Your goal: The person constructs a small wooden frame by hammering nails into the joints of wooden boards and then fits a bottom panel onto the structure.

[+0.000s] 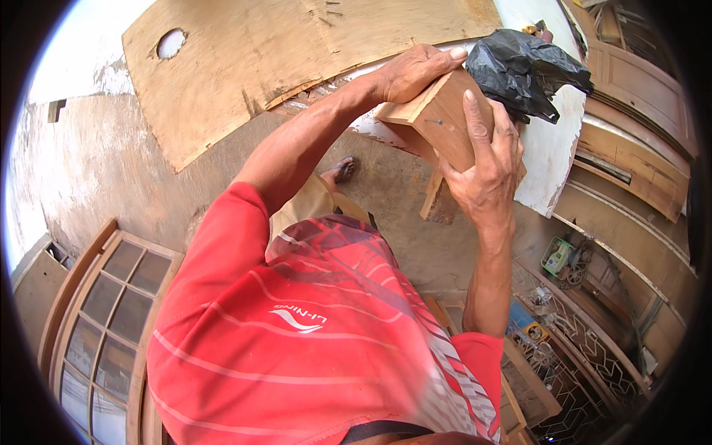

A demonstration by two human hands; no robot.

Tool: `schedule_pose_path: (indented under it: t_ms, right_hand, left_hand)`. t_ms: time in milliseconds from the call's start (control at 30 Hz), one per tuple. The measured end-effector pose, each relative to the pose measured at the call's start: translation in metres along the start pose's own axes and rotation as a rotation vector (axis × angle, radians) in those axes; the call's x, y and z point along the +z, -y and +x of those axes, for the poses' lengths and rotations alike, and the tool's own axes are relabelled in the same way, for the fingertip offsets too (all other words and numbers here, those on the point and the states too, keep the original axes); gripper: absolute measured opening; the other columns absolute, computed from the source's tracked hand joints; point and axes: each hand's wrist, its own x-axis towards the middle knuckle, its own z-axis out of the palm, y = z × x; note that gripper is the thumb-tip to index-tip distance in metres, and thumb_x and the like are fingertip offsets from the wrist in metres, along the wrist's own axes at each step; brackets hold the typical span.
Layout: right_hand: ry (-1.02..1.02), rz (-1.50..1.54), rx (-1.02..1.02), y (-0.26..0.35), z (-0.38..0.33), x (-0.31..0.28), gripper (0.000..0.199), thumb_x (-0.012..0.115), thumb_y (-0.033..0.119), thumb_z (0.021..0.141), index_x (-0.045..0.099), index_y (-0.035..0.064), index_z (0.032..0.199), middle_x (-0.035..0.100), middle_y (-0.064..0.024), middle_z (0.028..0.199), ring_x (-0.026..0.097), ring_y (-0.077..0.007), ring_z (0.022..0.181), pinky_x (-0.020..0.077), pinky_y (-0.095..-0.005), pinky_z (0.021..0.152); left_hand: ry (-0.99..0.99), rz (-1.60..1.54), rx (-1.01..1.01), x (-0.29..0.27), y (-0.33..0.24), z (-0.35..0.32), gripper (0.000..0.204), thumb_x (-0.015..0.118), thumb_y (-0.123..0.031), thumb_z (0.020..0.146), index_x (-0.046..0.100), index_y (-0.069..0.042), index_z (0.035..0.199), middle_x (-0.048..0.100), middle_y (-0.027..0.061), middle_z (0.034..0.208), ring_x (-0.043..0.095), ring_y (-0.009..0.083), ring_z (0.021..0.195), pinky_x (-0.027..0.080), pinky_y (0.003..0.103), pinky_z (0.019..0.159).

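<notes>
Both my hands grip a box-like piece of joined wooden boards [449,100], held tilted above the work surface. My left hand [421,73] is closed over its upper edge, the thumb lying toward the far corner. My right hand [486,159] wraps the near right side, with fingers stretched up along the face. Between the hands a nail [434,121] stands partly out of the wood. The undersides of the boards and some fingertips are hidden. Just beyond the box lies a crumpled black plastic bag [512,70].
A large plywood sheet [245,59] with a round hole spreads across the far left, several nails on it. A short wood piece [439,200] shows below the box. At left leans a paned window frame [111,319]. Wooden panels [638,93] and a metal grille [586,363] stand at right.
</notes>
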Motion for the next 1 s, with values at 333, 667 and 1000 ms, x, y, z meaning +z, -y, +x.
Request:
schedule_pose_path:
  t_ms: [333, 667, 1000]
  right_hand:
    - [-0.018, -0.005, -0.030, 0.000, 0.000, 0.007, 0.109, 0.094, 0.012, 0.060, 0.048, 0.0274, 0.157, 0.047, -0.0183, 0.148, 0.053, -0.0385, 0.130, 0.0438, -0.0534, 0.104]
    - [-0.012, 0.001, -0.052, 0.000, 0.001, 0.006, 0.109, 0.093, 0.009, 0.058, 0.050, 0.0258, 0.157, 0.048, -0.0177, 0.148, 0.054, -0.0386, 0.129, 0.0436, -0.0533, 0.104]
    - [-0.016, 0.006, -0.067, -0.003, 0.003, 0.005, 0.107, 0.093, 0.010, 0.058, 0.052, 0.0255, 0.155, 0.049, -0.0180, 0.149, 0.055, -0.0392, 0.129, 0.0432, -0.0535, 0.104]
  left_hand:
    - [0.067, 0.060, -0.034, -0.005, -0.003, -0.001, 0.073, 0.039, -0.068, 0.105, 0.069, -0.004, 0.086, 0.064, 0.0046, 0.078, 0.058, 0.0148, 0.078, 0.049, 0.036, 0.073]
    - [0.102, 0.071, 0.156, -0.007, -0.015, -0.012, 0.061, 0.039, -0.058, 0.108, 0.065, -0.005, 0.097, 0.064, 0.0072, 0.091, 0.057, 0.0183, 0.089, 0.047, 0.038, 0.082]
    - [0.063, -0.076, 0.161, 0.001, -0.007, -0.009, 0.057, 0.038, -0.052, 0.111, 0.060, -0.004, 0.088, 0.057, 0.0044, 0.081, 0.051, 0.0149, 0.081, 0.046, 0.036, 0.076]
